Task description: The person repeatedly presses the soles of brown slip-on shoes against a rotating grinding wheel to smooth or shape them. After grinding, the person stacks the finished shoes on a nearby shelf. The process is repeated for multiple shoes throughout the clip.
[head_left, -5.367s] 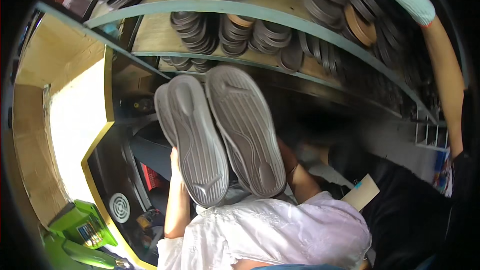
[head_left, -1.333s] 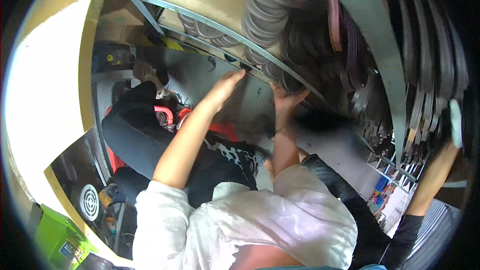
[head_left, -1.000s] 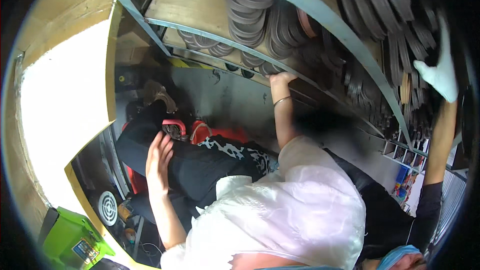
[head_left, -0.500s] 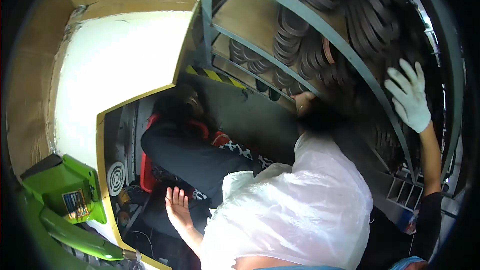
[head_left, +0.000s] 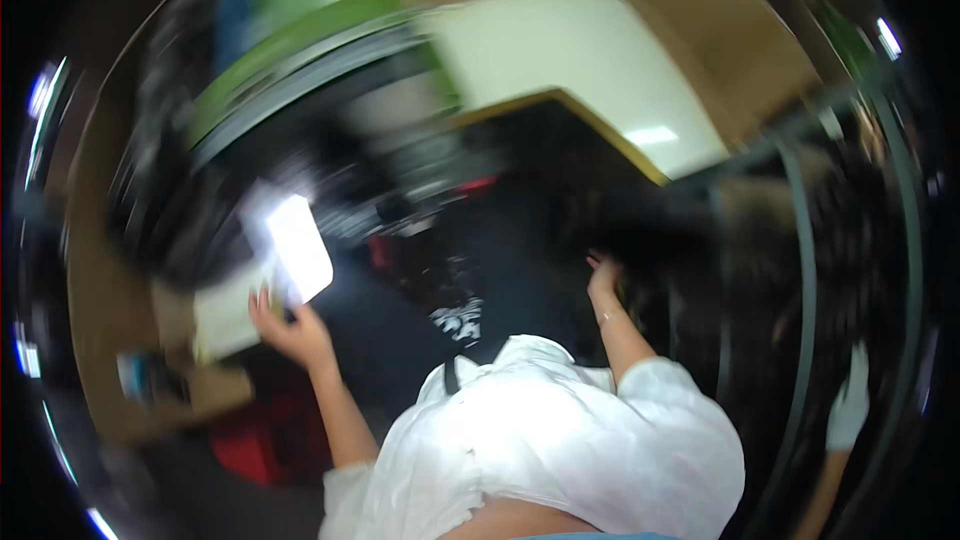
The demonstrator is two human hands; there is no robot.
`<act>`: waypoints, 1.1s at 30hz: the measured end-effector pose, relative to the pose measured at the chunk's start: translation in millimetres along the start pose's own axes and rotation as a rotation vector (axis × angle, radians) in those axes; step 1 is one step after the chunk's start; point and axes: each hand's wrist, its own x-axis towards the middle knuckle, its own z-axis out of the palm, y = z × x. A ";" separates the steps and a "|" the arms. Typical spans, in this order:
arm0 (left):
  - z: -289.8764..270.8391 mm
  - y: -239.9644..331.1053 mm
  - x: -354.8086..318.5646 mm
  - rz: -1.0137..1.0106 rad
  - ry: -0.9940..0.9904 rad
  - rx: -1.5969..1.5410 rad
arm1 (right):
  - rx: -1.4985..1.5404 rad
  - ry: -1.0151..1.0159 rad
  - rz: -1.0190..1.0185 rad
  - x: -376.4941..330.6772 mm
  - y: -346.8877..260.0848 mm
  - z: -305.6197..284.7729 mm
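My left hand (head_left: 300, 338) is raised at the left with its fingers apart, holding nothing I can see. Just past its fingertips are a brightly glowing white rectangle (head_left: 302, 252) and a pale flat sheet or pad (head_left: 225, 318); whether the hand touches either is unclear. My right hand (head_left: 604, 283) reaches forward near the middle, fingers stretched out and slightly blurred, with nothing visible in it. Dark, smeared space lies beyond its fingertips. White clothing (head_left: 540, 420) covers my body below.
At the far right shows another person's white-gloved hand (head_left: 850, 405), beside the curved grey rack frame (head_left: 806, 280). A white-topped table (head_left: 570, 45) with cardboard sides and a blurred green machine (head_left: 310, 25) stand ahead. A red bin (head_left: 262, 440) sits lower left.
The view has swung left, so the white-topped table now lies ahead and the rack further right. My left hand is further forward. The other person's gloved hand appears lower.
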 end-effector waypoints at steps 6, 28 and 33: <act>-22.4 -46.7 39.2 -0.160 0.154 -0.085 | -0.127 -0.755 -0.456 -106.0 -73.8 84.1; -36.8 -19.6 260.4 0.211 0.517 -0.254 | -0.373 -1.033 -0.146 -96.6 -72.4 109.1; -145.3 56.9 148.2 0.264 0.780 -0.228 | -0.659 -1.261 -0.575 -144.6 -101.3 131.7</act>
